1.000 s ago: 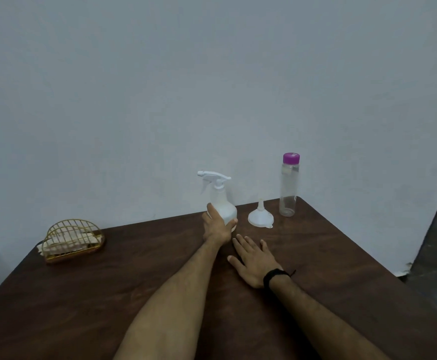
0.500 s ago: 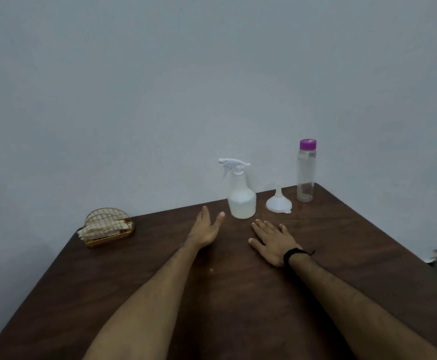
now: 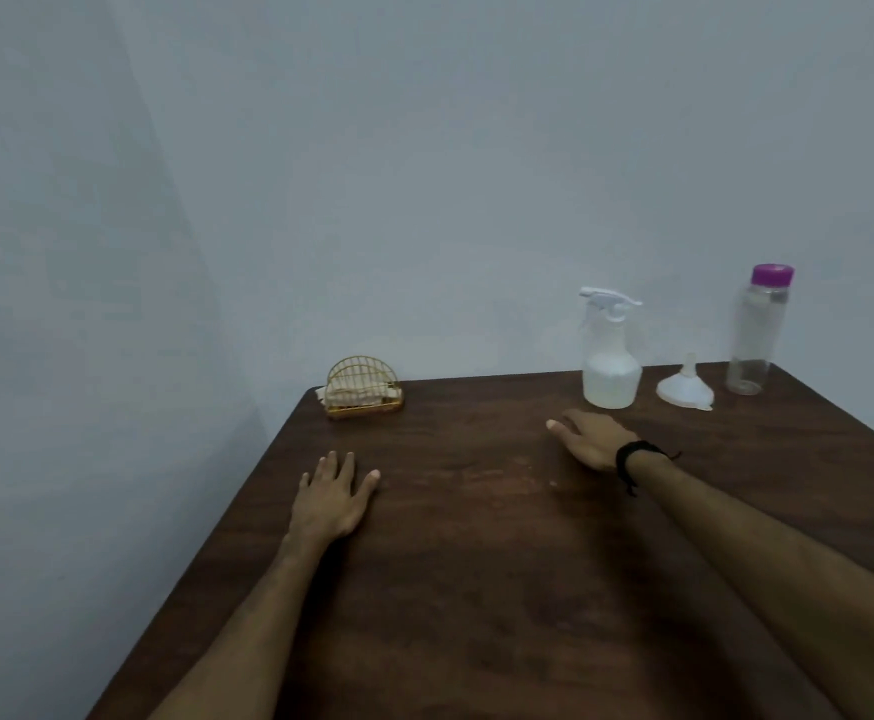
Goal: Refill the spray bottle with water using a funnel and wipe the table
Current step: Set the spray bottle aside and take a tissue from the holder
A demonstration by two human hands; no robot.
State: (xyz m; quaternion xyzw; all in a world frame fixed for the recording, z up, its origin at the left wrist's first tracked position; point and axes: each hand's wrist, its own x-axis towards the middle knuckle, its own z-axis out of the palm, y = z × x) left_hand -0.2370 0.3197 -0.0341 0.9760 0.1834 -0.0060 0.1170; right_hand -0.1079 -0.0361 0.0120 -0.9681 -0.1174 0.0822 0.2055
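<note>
Both hands lie flat and empty on the dark brown wooden worktop (image 3: pixel 476 589): left hand (image 3: pixel 332 498), right hand (image 3: pixel 593 441) (fingers spread), near the white plastic spray bottle (image 3: pixel 610 356) standing beside the white funnel (image 3: pixel 686 388).

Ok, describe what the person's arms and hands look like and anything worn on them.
Both forearms are bare, with no sleeves in view. The left hand wears nothing: no glove, ring or band shows. The right hand is also ungloved, but its wrist carries a black wristband, a dark strap with a thin loose end sticking out to the side. No markings can be made out on either arm.
</note>
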